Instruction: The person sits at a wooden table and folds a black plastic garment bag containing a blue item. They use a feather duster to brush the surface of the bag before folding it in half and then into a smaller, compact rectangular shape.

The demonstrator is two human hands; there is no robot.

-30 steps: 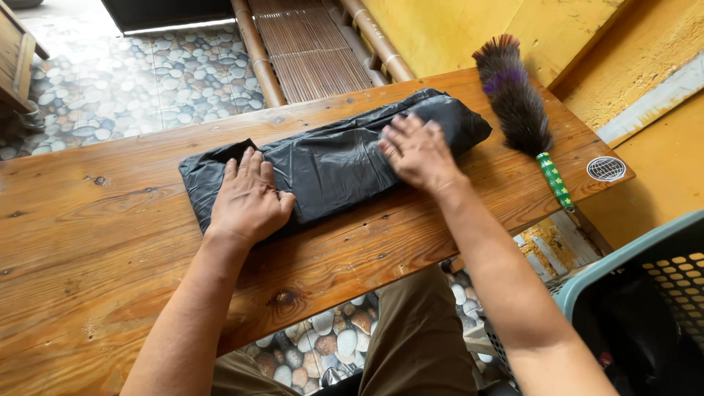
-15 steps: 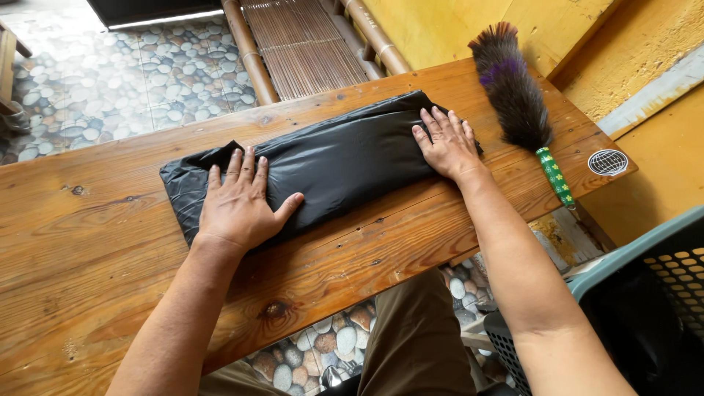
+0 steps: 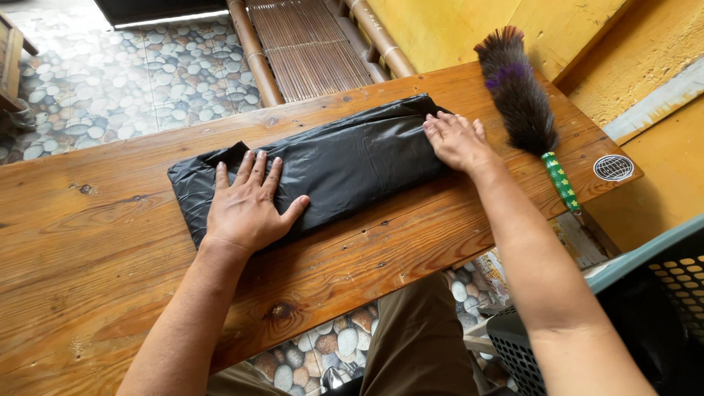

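Note:
A black plastic bag [image 3: 345, 163], folded into a long flat strip, lies across the wooden table [image 3: 95, 257]. My left hand [image 3: 248, 202] presses flat on the bag's left part, fingers spread. My right hand [image 3: 458, 139] rests flat on the bag's right end, fingers together and pointing left. Neither hand grips anything.
A feather duster [image 3: 522, 103] with a green handle lies on the table just right of my right hand. A round sticker [image 3: 613, 168] marks the table's right corner. A grey-green plastic basket [image 3: 623, 315] stands at lower right. Bamboo slats [image 3: 308, 44] lie beyond the table.
My right hand slid rightward along the bag to its right end, smoothing it flat. My left hand stayed pressed on the left part.

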